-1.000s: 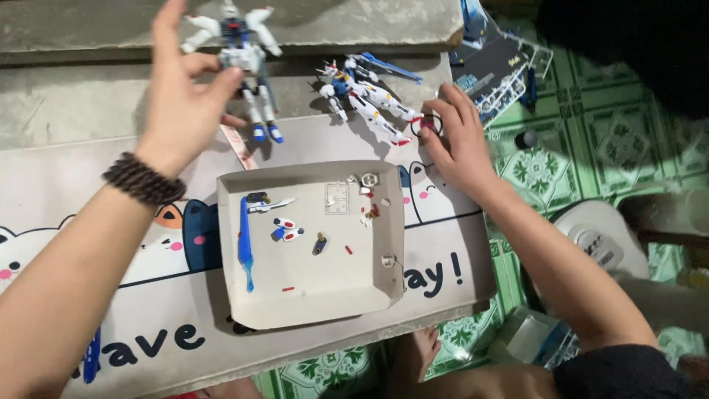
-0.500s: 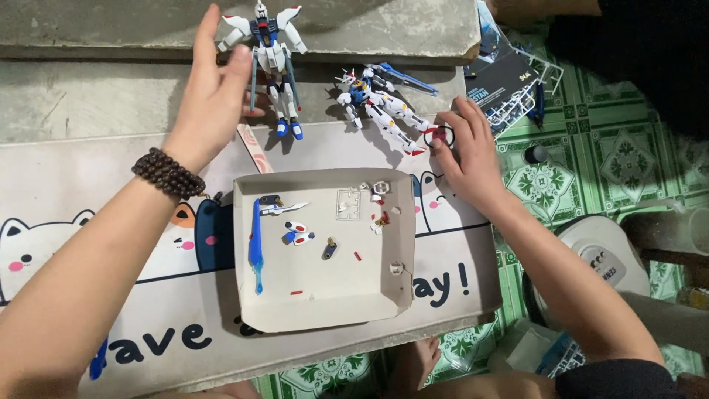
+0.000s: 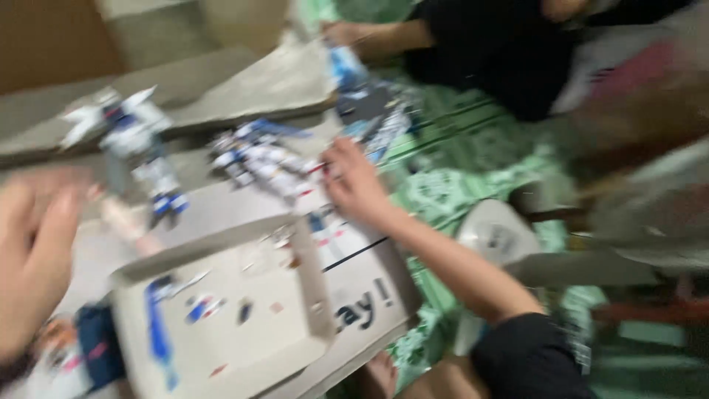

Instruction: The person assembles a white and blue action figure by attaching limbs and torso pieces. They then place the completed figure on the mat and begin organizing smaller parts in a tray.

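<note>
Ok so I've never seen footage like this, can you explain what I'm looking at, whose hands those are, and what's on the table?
This is one blurry picture from a camera worn on a person's head, looking down at their own bare hands; there is no machine. The left hand is open at the near left edge and holds nothing. The right hand reaches to a toy robot lying down; the blur hides whether it grips it. Another toy robot stands behind, untouched. On the mat sits a shallow cardboard tray with small blue and red parts. Another person in dark clothes sits beyond.
</note>
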